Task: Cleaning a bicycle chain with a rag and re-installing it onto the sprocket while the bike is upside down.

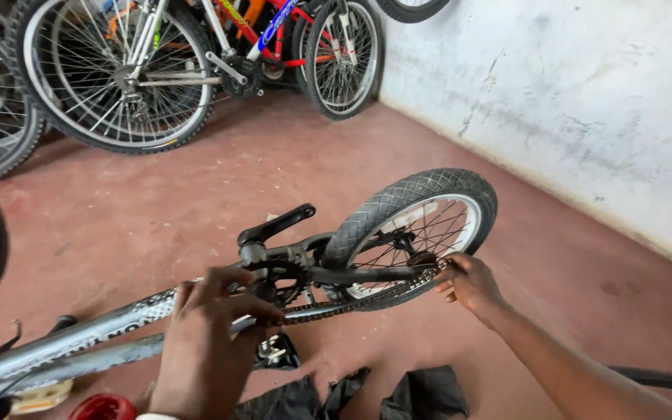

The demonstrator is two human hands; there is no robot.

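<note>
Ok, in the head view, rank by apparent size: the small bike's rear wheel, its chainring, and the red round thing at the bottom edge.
1. Rear wheel, clearly largest.
2 and 3. Chainring and red round thing: unsure, since the left hand partly covers the chainring and the frame edge cuts off the red thing.

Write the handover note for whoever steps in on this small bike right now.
Left hand: on the grey metal bike frame by the black toothed chainring, fingers at the chain; grip unclear.
Right hand: fingertips on the rusty metal chain at the rear hub of the small black-tyred, white-rimmed wheel.
The bike lies on the red floor; black crank arm points up.
Done: chain runs from chainring to rear hub.
Left: whether it is seated on the rear sprocket cannot be seen; check there.
</note>
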